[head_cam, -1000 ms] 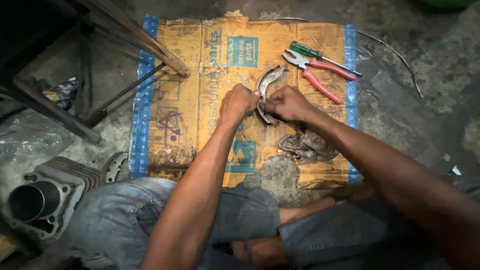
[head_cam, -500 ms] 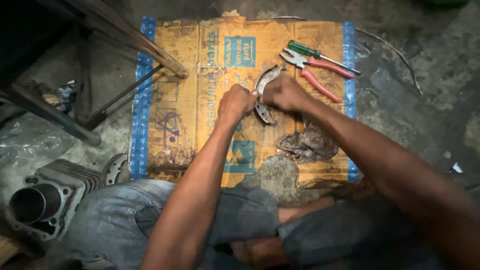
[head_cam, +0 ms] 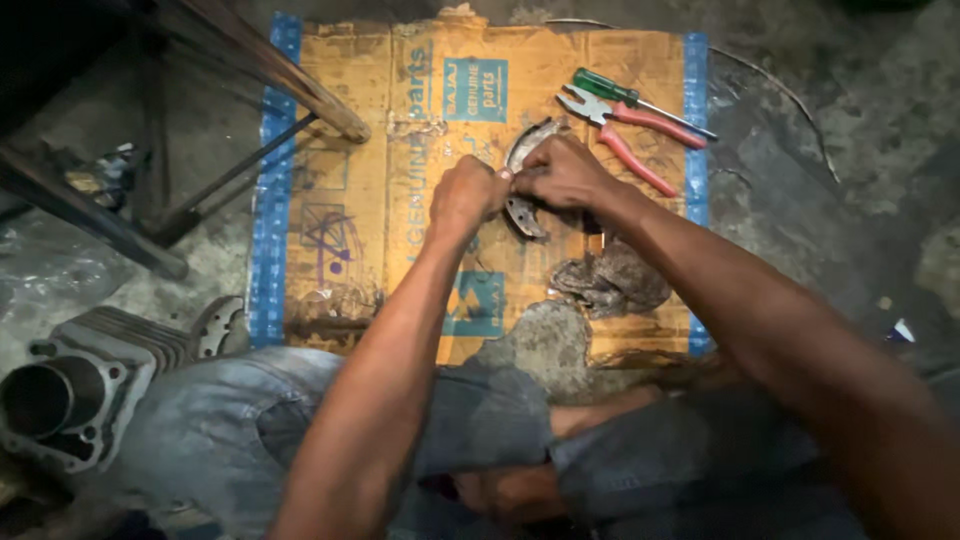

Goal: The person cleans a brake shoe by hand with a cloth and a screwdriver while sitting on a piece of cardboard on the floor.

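Observation:
A curved grey metal brake shoe (head_cam: 525, 145) is held over a flattened orange cardboard sheet (head_cam: 370, 200). My left hand (head_cam: 467, 196) grips its left side with closed fingers. My right hand (head_cam: 563, 172) is closed on its right side, fingertips meeting the left hand's at the shoe's inner edge. The shoe's upper tip and lower end (head_cam: 524, 215) stick out past my hands; its middle is hidden by them.
Red-handled pliers (head_cam: 630, 130) and a green-handled screwdriver (head_cam: 625, 97) lie at the cardboard's upper right. A dirty rag (head_cam: 610, 280) sits below my right hand. An engine cylinder block (head_cam: 65, 390) rests at lower left, with metal frame legs (head_cam: 260, 75) at upper left.
Both hands have drawn closer together on the brake shoe, and the right hand's fingers now meet the left's. The view has shifted slightly.

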